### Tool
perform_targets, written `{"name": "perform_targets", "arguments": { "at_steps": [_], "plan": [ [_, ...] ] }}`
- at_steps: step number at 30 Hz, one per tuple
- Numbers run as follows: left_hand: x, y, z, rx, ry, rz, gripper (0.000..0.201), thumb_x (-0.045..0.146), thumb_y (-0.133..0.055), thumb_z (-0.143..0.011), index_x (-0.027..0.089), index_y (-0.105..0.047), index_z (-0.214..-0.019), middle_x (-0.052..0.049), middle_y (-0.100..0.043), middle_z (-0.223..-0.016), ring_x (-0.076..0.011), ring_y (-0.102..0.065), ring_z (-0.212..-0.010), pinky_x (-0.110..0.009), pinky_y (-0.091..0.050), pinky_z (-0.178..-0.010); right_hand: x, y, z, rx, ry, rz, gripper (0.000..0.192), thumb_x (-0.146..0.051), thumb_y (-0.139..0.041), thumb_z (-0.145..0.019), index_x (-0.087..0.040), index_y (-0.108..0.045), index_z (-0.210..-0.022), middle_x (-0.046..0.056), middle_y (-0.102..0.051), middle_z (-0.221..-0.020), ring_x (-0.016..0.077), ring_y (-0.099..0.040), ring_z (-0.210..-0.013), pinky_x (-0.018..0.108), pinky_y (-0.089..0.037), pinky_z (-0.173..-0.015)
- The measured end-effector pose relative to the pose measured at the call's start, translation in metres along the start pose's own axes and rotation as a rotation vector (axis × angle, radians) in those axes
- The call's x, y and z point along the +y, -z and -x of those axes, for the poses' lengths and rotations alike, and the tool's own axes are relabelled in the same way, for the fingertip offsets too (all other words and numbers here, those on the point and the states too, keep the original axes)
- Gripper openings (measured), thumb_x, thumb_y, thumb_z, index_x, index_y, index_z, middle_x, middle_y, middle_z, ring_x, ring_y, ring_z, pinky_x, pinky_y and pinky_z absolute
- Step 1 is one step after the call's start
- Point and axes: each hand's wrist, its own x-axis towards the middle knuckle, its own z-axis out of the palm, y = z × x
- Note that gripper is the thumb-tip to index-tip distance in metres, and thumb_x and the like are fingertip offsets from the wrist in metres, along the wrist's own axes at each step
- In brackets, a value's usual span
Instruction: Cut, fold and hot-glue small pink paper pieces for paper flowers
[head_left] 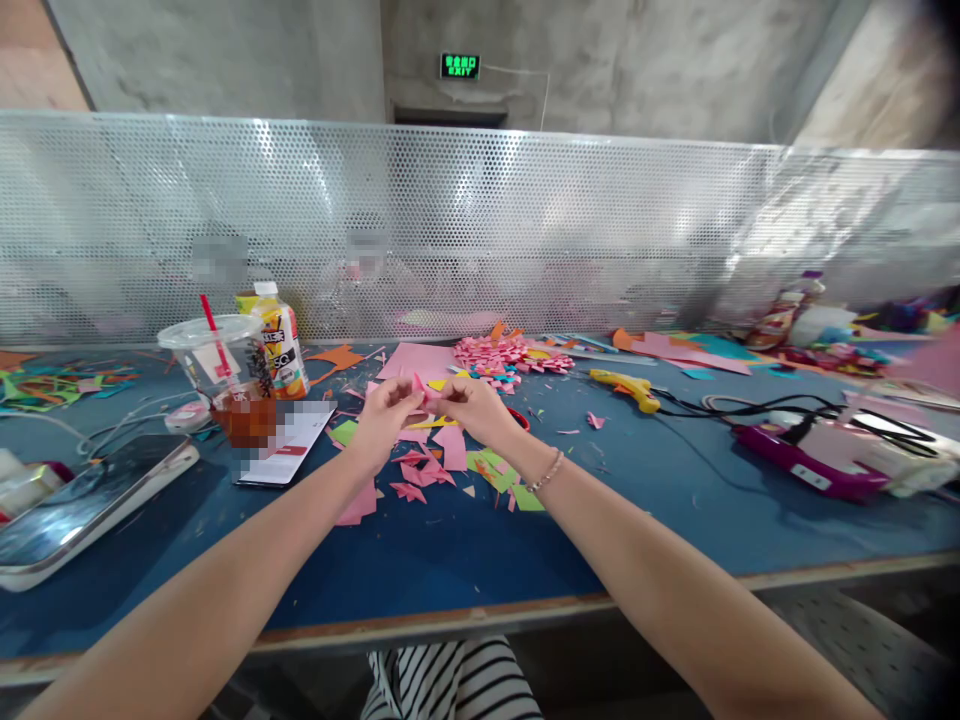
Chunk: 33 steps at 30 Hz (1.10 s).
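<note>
Between my two hands is a small folded piece of pink paper (421, 388), held above the scraps on the table. My left hand (385, 415) pinches it from the left, fingers closed. From the other side my right hand (480, 408) grips it with thumb and fingertips, a bracelet on that wrist. Just below lie several folded pink paper pieces (421, 470) and flat pink paper (450, 447). Green paper scraps (491, 468) sit under my right wrist. Behind my hands rests a heap of pink and white folded paper (502, 357). My fingers partly hide the held paper.
To the left stand a plastic cup (244, 390) with a red straw, a bottle (279, 340) and a phone (90, 510). A yellow glue gun (626, 388) lies right, its cable running toward a purple case (810, 465). A perforated metal screen (480, 230) closes off the back.
</note>
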Motion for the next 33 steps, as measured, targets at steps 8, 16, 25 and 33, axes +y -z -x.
{"name": "perform_targets", "arguments": {
  "at_steps": [8,16,25,33],
  "plan": [
    [-0.004,0.002,-0.003,0.004,0.001,-0.066,0.021,0.017,-0.059,-0.061,0.016,-0.060,-0.082,-0.001,-0.062,-0.081,-0.0132,-0.058,-0.072,-0.031,-0.050,-0.071,0.006,-0.001,-0.004,0.076,-0.037,-0.118,0.016,-0.024,-0.057,-0.065,-0.017,-0.051,-0.079,-0.002,-0.053,-0.070,0.0093,-0.053,-0.057,0.024,-0.045,-0.055],
    [-0.004,0.002,-0.002,-0.038,0.055,-0.027,0.021,0.017,-0.061,-0.062,0.014,-0.059,-0.082,-0.002,-0.063,-0.076,-0.0113,-0.059,-0.062,-0.029,-0.051,-0.065,0.003,-0.002,-0.001,-0.022,-0.131,-0.336,0.010,-0.016,-0.053,-0.064,-0.018,-0.054,-0.073,-0.004,-0.054,-0.062,0.0081,-0.054,-0.051,0.023,-0.047,-0.053],
    [0.001,0.001,-0.003,0.048,0.197,0.153,0.019,0.011,-0.061,-0.058,0.014,-0.056,-0.076,0.001,-0.060,-0.055,-0.0114,-0.059,-0.048,-0.024,-0.049,-0.053,0.000,0.000,-0.002,0.049,-0.353,-0.742,0.011,-0.012,-0.057,-0.061,-0.017,-0.057,-0.071,-0.003,-0.058,-0.051,0.0087,-0.055,-0.045,0.022,-0.047,-0.051],
    [0.003,0.002,-0.003,0.087,0.257,0.237,0.017,0.005,-0.055,-0.059,0.012,-0.061,-0.072,-0.002,-0.063,-0.053,-0.0105,-0.059,-0.048,-0.022,-0.049,-0.054,-0.005,0.003,-0.001,0.024,-0.368,-0.773,0.010,-0.009,-0.055,-0.061,-0.015,-0.060,-0.068,0.000,-0.061,-0.053,0.0096,-0.058,-0.049,0.023,-0.048,-0.055]
  ]
}}
